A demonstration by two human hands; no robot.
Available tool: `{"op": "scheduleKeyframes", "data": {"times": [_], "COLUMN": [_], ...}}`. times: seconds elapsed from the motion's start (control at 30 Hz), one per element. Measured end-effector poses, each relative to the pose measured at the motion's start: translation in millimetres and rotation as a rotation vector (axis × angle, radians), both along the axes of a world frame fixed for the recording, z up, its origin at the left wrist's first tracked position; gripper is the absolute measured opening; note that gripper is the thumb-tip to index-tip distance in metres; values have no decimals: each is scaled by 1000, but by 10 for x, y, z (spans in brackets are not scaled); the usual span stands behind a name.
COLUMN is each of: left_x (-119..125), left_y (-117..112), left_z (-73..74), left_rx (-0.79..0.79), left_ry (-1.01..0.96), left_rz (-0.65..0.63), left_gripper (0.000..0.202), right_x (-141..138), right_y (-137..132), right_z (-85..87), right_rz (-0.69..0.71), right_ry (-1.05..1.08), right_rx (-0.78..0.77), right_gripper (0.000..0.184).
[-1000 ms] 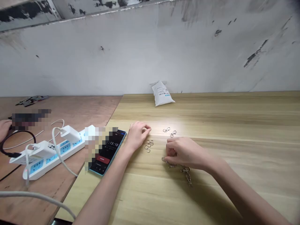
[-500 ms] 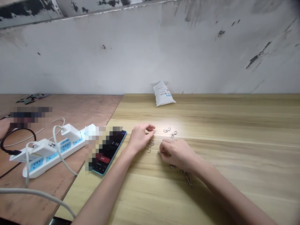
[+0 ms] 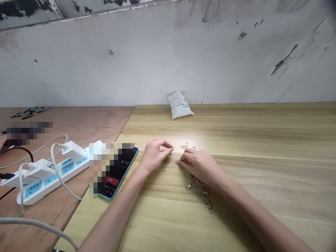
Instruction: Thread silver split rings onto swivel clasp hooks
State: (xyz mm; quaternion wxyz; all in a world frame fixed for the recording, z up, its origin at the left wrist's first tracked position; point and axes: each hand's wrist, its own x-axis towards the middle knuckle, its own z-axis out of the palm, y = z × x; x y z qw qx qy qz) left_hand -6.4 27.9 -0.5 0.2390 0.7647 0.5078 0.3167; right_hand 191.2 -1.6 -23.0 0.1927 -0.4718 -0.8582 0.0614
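Note:
Thumb and forefinger of my left hand [image 3: 156,154] pinch a small metal split ring, of which only a sliver shows at the fingertips. Just below that hand lie several loose split rings [image 3: 164,164]. My right hand [image 3: 198,162] is closed on a silver swivel clasp [image 3: 177,161], its tip poking out toward the left hand; the two hands are apart. Beneath the right wrist, several more swivel clasps [image 3: 204,191] form a loose cluster. Beyond the hands lies a clasp with a ring [image 3: 184,145], and another ring [image 3: 193,148] is partly hidden behind the right hand.
A phone [image 3: 120,175] showing a timer lies left of my left forearm, partly blurred. Further left, a white power strip [image 3: 56,176] holds chargers and cables. A white labelled packet [image 3: 180,105] rests near the wall. Part of another person's hand [image 3: 2,141] shows at the left edge.
My right hand has moved up and slightly left with the clasp, uncovering more of the cluster below. The left hand keeps its pinch. The whole view has shifted slightly.

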Motion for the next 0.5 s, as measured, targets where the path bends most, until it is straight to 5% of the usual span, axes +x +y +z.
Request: {"op": "scheduleKeyframes", "data": {"times": [0.27, 0.5], "left_x": [25, 48], "left_y": [-24, -43], "left_z": [19, 32], "left_rx": [-33, -81], "left_ry": [-37, -106], "left_rz": [-48, -74], "left_gripper": [7, 8], "right_x": [42, 7], "right_y": [34, 4], "right_z": [-42, -44], "right_rz": [-139, -82], "right_ry": [132, 147], "right_rx": [177, 239], "right_gripper": [21, 22]}}
